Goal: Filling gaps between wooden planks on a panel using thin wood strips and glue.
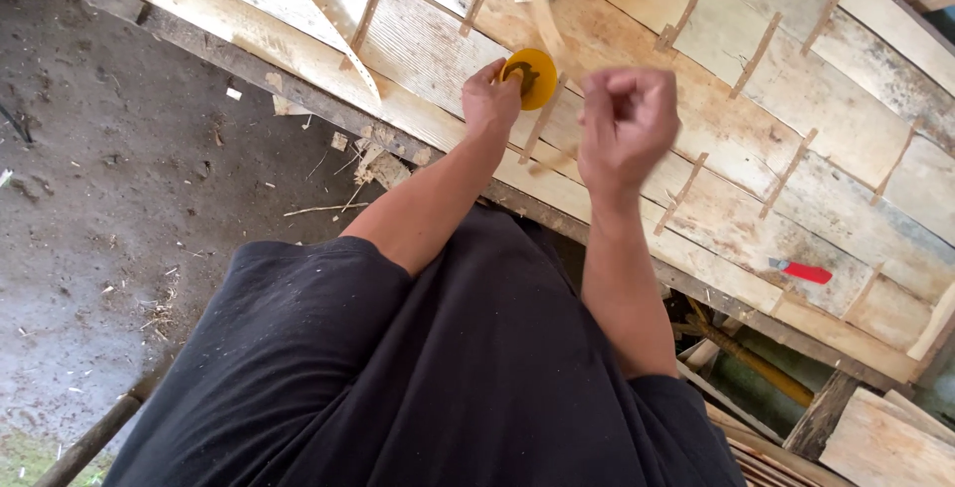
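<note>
- left hand (pixel 490 101) pinches the yellow disc (pixel 530 77) on the planks (pixel 637 9).
- right hand (pixel 627 121) is fisted, blurred, perhaps empty.
- risk: the disc could slip downslope if the pinch loosens.

Bare planks (pixel 637 9) give room — thin battens (pixel 756 54) apparently stand proud.

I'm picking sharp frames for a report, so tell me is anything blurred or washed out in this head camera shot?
In the head view, the right hand is smeared by motion blur, a closed fist; the left hand on the yellow disc is sharp; the wooden planking looks bright in daylight but keeps its grain; wide-angle distortion bends the plank edges.
</note>
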